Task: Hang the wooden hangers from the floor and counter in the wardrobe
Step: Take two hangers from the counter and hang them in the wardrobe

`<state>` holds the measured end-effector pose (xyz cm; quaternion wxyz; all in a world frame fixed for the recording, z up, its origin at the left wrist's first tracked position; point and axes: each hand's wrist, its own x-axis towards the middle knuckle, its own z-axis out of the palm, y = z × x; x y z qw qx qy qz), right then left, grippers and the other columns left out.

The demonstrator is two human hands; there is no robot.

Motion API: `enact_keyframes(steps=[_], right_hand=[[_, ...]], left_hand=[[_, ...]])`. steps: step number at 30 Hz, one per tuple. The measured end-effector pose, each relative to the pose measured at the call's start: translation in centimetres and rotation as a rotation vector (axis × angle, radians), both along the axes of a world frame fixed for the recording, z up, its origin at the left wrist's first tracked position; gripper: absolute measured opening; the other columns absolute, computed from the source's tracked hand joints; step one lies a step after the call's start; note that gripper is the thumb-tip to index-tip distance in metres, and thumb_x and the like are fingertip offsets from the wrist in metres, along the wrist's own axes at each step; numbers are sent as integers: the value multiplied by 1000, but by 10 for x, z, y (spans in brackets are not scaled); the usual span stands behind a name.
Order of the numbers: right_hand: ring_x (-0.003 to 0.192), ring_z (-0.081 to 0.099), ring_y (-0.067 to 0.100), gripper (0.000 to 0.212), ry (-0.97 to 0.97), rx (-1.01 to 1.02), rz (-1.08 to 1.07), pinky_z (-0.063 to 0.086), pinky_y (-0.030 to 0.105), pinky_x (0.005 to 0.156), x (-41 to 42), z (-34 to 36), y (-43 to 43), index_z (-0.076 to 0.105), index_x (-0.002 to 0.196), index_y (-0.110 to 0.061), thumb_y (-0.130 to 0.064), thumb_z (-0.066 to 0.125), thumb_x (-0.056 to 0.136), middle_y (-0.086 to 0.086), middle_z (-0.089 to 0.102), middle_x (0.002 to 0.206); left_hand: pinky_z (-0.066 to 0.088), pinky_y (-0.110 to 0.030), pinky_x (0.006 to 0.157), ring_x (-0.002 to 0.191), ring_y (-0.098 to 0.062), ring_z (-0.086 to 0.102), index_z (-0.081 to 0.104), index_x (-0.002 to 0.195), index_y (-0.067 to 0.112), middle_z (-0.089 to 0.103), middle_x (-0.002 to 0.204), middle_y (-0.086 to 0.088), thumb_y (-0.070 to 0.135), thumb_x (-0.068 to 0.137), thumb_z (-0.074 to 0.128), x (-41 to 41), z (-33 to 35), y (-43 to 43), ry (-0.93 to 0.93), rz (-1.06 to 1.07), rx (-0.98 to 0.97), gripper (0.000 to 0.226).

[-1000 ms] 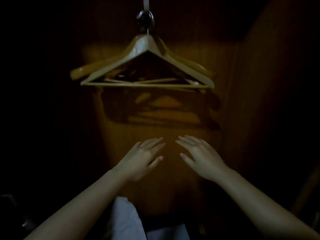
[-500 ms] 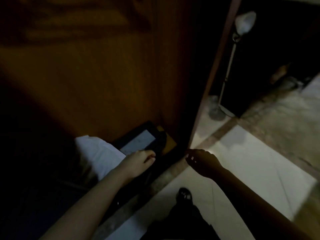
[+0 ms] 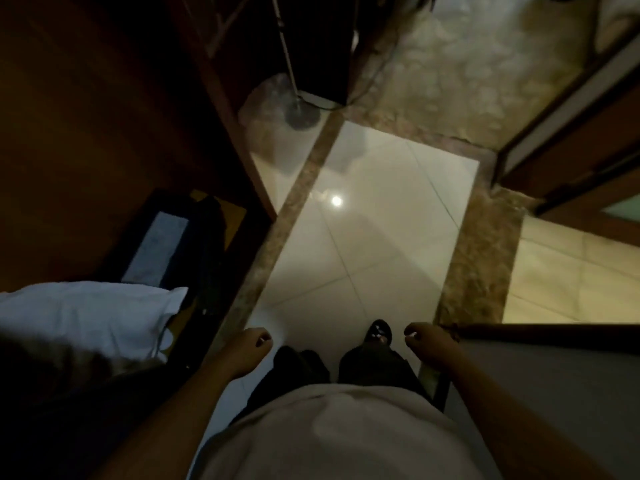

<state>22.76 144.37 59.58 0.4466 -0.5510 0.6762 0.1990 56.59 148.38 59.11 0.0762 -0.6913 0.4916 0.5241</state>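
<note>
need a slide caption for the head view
Looking down at the tiled floor by the wardrobe, left hand and right hand hanging empty.

Wardrobe [image 3: 104, 133] left, pillow [image 3: 86, 317] low inside it. Floor [image 3: 374, 237] centre, running ahead; lamp base [image 3: 301, 116] stands on it, just beside wardrobe's side panel. Counter [image 3: 554, 375] near right. Door frame [image 3: 571, 109] far right.

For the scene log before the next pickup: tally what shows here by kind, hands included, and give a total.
hands: 2, the left hand and the right hand, both holding nothing
white pillow: 1
lamp base: 1
shoe: 1
total: 5
</note>
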Motion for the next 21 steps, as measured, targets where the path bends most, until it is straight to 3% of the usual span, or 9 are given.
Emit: enact_keyframes(steps=[6,8,12,15,17,21], right_hand=[[102,59,32,29,-13,100,-347,46,34,81,-113,-16,32,60,112,3,-15,45,94,22,61,115],[100,59,32,30,-16,109,-450,47,37,84,-140,-17,33,58,115,2,-15,45,94,22,60,116],[99,61,31,31,-27,96,-609,40,27,74,-176,-21,23,58,119,0,-15,47,94,21,62,117],[104,61,36,31,-34,105,-623,44,31,75,-188,-24,2,59,117,3,-15,46,94,24,62,116],[96,61,40,32,-49,115,-597,49,40,78,-188,-26,-19,58,110,12,-12,45,94,29,63,108],[87,62,36,29,-83,85,-565,50,42,79,-175,-29,-81,60,107,12,-8,46,93,30,64,101]], left_hand=[[50,-40,91,100,-29,59,56,94,14,61,102,-12,19,95,45,-95,-19,-41,20,-40,103,13],[49,-38,92,103,-30,59,59,102,12,62,112,-16,21,95,45,-127,-25,-64,20,-77,102,18],[43,-29,85,108,-27,57,57,119,7,60,121,-15,26,96,44,-182,-28,-111,-8,-189,89,32],[41,-26,82,108,-27,56,57,119,8,60,121,-16,26,96,44,-203,-27,-142,8,-197,68,32],[40,-26,81,108,-27,56,58,117,8,60,120,-16,25,96,44,-205,-25,-161,8,-183,61,31],[42,-28,85,109,-27,57,59,115,7,61,120,-15,23,95,45,-191,-24,-205,-1,-147,62,29]])
